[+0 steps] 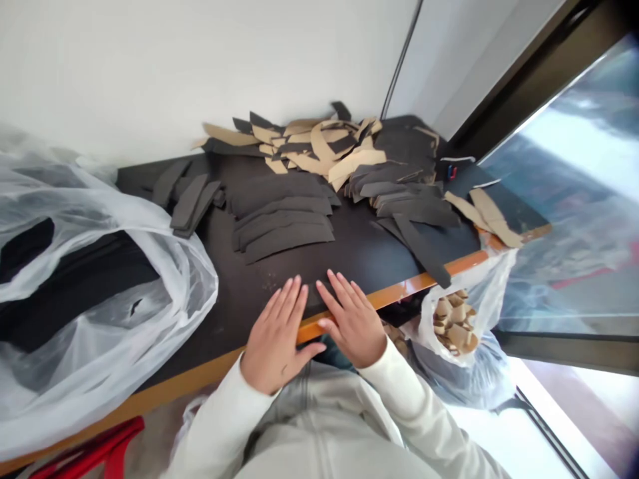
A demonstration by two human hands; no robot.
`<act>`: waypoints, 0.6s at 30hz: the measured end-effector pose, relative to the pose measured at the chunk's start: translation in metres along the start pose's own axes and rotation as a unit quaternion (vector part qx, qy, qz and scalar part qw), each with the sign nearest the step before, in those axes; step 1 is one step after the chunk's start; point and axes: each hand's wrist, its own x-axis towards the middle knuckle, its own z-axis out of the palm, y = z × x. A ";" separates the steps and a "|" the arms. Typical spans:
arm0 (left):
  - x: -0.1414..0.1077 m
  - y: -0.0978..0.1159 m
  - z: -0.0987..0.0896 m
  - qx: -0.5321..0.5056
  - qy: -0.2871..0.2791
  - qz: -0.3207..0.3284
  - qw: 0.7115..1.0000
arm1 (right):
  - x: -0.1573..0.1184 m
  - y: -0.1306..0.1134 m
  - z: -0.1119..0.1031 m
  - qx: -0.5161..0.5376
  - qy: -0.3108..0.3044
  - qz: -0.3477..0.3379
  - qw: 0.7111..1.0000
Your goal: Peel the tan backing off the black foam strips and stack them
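Observation:
My left hand (279, 336) and my right hand (349, 319) lie flat, palms down and fingers apart, on the dark tabletop (359, 249) near its orange front edge. Neither hand holds anything I can see. Just ahead of my fingers lies a stack of curved dark foam strips (282, 229). Further back is a heap of tan-and-black cut pieces (319, 146). More dark strips (414, 206) lie to the right, and one overhangs the table edge.
A large translucent plastic bag (94, 286) of dark sheets fills the left side. A white bag of tan offcuts (452, 322) hangs below the right edge. Wall stands behind the table, a window at right, and a red object (94, 449) low at left.

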 end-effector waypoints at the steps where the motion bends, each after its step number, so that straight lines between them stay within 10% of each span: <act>1: -0.010 -0.003 -0.001 0.019 0.018 -0.013 1.000 | -0.001 0.000 0.001 -0.008 -0.002 0.001 1.000; 12: -0.065 0.004 0.023 0.163 0.125 -0.062 0.977 | -0.014 0.007 0.010 -0.054 0.095 -0.115 0.987; 18: -0.090 0.002 0.012 0.074 0.188 -0.025 0.979 | -0.028 0.027 0.014 0.002 0.161 -0.227 0.960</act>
